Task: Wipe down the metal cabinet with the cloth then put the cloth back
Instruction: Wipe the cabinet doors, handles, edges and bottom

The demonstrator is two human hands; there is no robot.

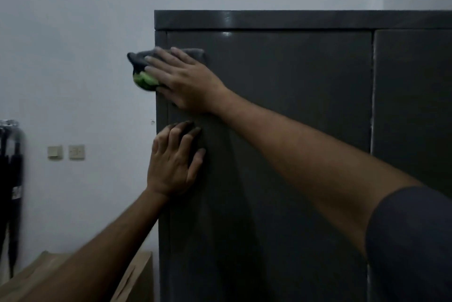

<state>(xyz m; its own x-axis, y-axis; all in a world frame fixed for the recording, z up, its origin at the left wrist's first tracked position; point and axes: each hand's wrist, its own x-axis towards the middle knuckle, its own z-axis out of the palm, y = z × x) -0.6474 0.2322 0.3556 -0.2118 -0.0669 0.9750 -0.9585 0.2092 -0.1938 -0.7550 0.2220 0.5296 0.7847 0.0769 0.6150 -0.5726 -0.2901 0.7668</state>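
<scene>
Nearest, our right hand (186,81) presses the grey-and-green cloth (144,69), fingers straight and spread, against the dark grey metal cabinet's (281,106) upper-left door edge, while our left hand (175,157), fingers loosely apart, braces just below, apparently for steadiness.

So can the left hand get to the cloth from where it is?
Probably yes. The left hand rests flat on the cabinet door just below the right hand, which presses the cloth. Only bare door lies between, though the right hand covers most of the cloth.
</scene>
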